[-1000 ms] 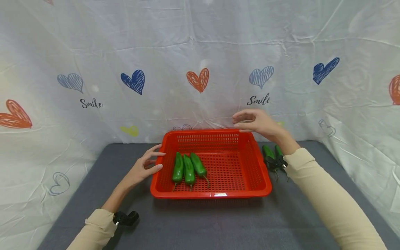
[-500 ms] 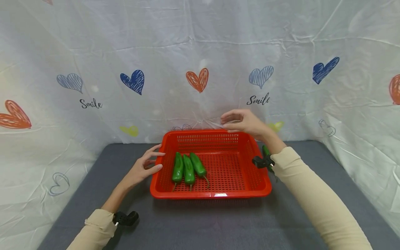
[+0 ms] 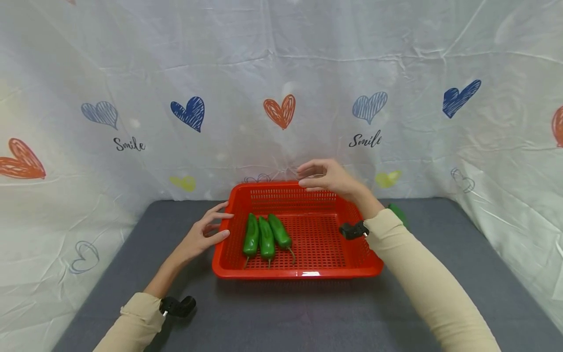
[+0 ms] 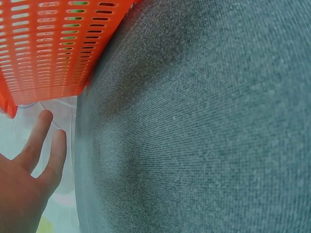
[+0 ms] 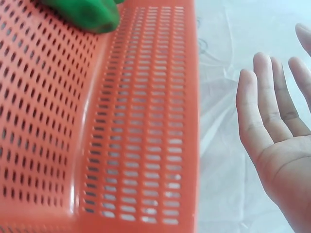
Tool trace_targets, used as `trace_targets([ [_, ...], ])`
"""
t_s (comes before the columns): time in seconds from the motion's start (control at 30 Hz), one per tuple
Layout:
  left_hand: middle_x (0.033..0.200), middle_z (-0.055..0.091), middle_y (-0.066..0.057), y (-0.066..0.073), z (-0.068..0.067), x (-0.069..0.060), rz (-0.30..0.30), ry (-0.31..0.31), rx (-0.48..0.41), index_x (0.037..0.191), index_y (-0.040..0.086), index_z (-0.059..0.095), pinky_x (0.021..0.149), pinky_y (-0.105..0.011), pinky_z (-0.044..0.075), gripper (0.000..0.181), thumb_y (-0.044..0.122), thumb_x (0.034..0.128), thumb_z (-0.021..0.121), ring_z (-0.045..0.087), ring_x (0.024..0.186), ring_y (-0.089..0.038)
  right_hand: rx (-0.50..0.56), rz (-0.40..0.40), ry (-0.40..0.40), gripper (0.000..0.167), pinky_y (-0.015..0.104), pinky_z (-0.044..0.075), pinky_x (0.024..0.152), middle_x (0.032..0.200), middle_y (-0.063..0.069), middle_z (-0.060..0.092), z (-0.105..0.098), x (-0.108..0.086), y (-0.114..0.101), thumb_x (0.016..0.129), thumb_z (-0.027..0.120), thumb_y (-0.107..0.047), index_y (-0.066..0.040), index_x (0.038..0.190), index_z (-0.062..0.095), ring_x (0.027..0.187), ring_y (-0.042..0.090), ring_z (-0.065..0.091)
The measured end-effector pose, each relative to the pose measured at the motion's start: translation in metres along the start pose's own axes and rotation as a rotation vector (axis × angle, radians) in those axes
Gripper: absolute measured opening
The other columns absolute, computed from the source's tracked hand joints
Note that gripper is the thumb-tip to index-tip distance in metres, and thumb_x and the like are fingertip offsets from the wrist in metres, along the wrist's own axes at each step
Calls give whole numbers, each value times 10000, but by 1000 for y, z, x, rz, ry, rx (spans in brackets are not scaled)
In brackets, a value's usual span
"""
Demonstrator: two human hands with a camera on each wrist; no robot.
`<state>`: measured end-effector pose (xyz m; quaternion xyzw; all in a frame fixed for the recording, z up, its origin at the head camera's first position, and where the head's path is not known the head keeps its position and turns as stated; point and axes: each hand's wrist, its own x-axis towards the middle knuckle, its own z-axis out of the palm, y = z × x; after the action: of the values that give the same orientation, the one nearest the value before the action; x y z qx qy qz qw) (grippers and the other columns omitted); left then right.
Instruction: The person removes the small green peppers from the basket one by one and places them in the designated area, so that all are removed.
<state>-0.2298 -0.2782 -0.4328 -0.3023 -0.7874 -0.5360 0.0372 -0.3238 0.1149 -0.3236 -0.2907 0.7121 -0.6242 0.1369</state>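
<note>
A red slotted plastic basket (image 3: 303, 274) stands on the dark grey cloth. Three long green peppers (image 3: 266, 239) lie side by side in its left half, stems towards the front. My left hand (image 3: 203, 237) is at the basket's left rim with spread fingers; whether it touches cannot be told. Nothing lies in my right hand (image 3: 330, 178), held over the far rim with fingers slightly bent. In the right wrist view its palm (image 5: 286, 155) shows bare, apart from the basket's slotted wall (image 5: 141, 116). One pepper's end (image 5: 92, 17) shows there too.
Right of the basket, another green pepper (image 3: 398, 215) lies on the grey tablecloth (image 3: 457, 244), partly hidden by the right sleeve (image 3: 422, 274). A white curtain (image 3: 281, 58) printed with hearts hangs close behind the basket.
My right hand has moved left along the far rim, from the right corner towards the middle, and its sleeve now covers more of the peppers on the right. The left hand stays put.
</note>
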Motion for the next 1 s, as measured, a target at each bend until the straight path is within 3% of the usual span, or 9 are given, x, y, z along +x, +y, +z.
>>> trace_targets([
  [0.33,1636,217,-157,1,0,0,-5,-7,-8,1408,-16,539,934,-366,523,436,-30,981,626,563,1196,-448,39,48,-24,368,501,539,899,1301,256,595,21,15,18,927,746,-19,32,1277,645,1137,441,604],
  [0.6,1632,239,-145,2,0,-1,-12,6,15,1401,11,559,957,-440,508,434,-31,976,635,562,1204,-433,71,98,-47,429,586,467,969,1328,299,554,34,23,31,943,726,-17,100,1329,579,1195,501,548],
  [1.0,1632,242,-130,4,0,-1,-12,1,13,1406,6,554,956,-413,509,443,-20,973,643,562,1204,-430,100,266,-136,477,588,430,1012,1264,229,642,47,29,62,970,688,-30,104,1398,527,1250,481,525],
])
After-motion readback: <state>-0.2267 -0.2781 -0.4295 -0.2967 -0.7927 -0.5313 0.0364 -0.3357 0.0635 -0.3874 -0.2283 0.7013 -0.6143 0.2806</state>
